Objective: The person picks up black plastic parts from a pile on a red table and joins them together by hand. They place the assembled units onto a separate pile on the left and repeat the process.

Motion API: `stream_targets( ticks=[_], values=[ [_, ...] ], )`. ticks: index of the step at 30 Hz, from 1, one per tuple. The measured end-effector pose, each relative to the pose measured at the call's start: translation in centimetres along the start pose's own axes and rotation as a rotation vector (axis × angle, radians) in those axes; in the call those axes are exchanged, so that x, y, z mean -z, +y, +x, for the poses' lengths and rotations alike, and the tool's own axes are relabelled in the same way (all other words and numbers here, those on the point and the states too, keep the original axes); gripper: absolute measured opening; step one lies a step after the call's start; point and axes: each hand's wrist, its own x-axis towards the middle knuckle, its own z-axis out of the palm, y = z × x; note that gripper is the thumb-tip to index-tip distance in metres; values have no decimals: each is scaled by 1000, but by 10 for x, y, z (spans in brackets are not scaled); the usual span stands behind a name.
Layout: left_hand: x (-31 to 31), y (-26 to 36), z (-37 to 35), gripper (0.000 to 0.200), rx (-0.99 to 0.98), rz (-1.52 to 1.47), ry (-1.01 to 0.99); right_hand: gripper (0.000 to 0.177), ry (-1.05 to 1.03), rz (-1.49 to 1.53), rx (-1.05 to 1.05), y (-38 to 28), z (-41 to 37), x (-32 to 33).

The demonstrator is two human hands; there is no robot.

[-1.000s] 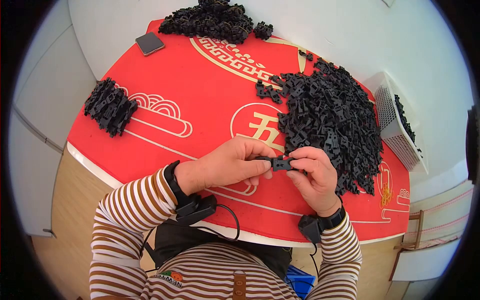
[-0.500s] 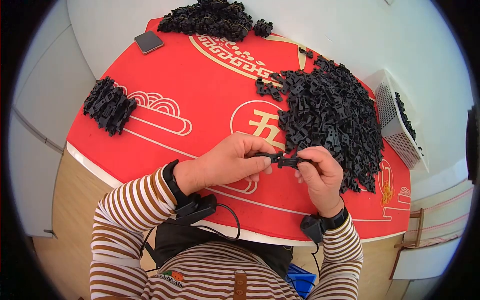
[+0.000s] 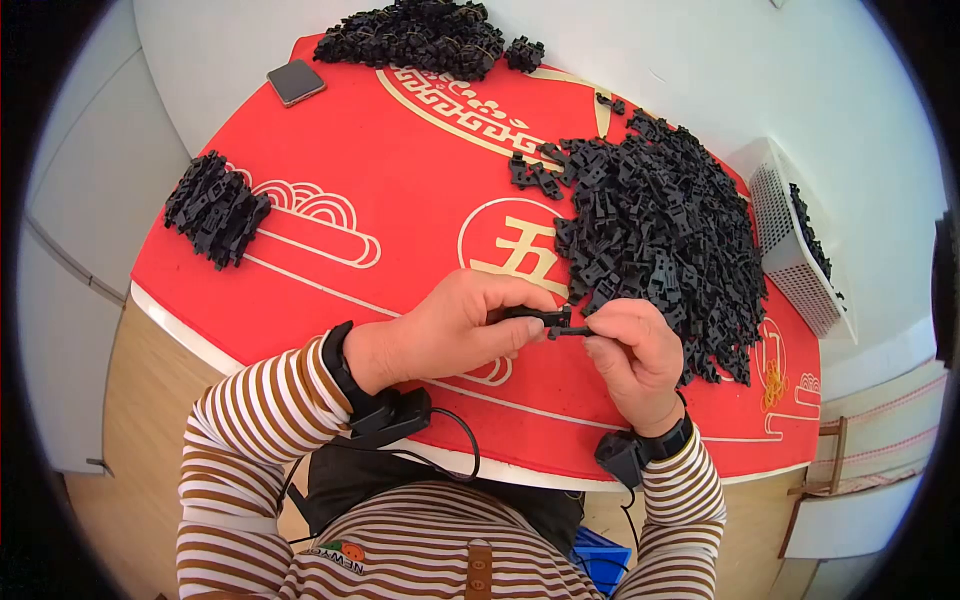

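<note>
**Pinching one black plastic part (image 3: 556, 322) between left hand (image 3: 450, 330) and right hand (image 3: 630, 355)**

At the far left of the red tablecloth (image 3: 400, 190), a small pile of black parts (image 3: 215, 208) lies near the edge, well apart from everything else. Beyond it, at the far rim, a smartphone (image 3: 297, 82) lies flat with its screen dark. To the right of the phone, a second pile (image 3: 420, 35) of the same black pieces sits along the back edge.

Nearer the body, the left hand comes in from a striped sleeve (image 3: 265, 420) with a black wrist device (image 3: 378, 408) and its cable strapped at the cuff. Its fingers are curled in, and thumb and forefinger pinch the left end of the black plastic part. The part is held just above the cloth, in front of the chest and level between the two hands. The right hand closes on the part's right end, thumb and fingertips pressed together around it, the other fingers folded under. A second wrist device (image 3: 628, 452) sits on that wrist.

Just behind and to the right of the right hand spreads a large heap (image 3: 660, 230) of loose black parts, its near edge close to the knuckles. A few stray pieces (image 3: 530, 176) lie at its left fringe. Past the heap, off the table's right side, stands a white perforated basket (image 3: 785, 255) holding more black parts.
</note>
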Motion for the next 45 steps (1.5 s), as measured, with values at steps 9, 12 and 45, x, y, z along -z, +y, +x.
stream_targets(
  ticks=[9,12,45],
  values=[
    [0,5,-3,18,-213,215,-8,26,10,-10,63,-7,-1,2],
    [0,4,-2,18,-283,276,10,26,7,-10,75,-7,0,2],
    [-4,-5,3,9,163,-260,-100,18,-96,180,-231,-4,1,-11]
  ],
)
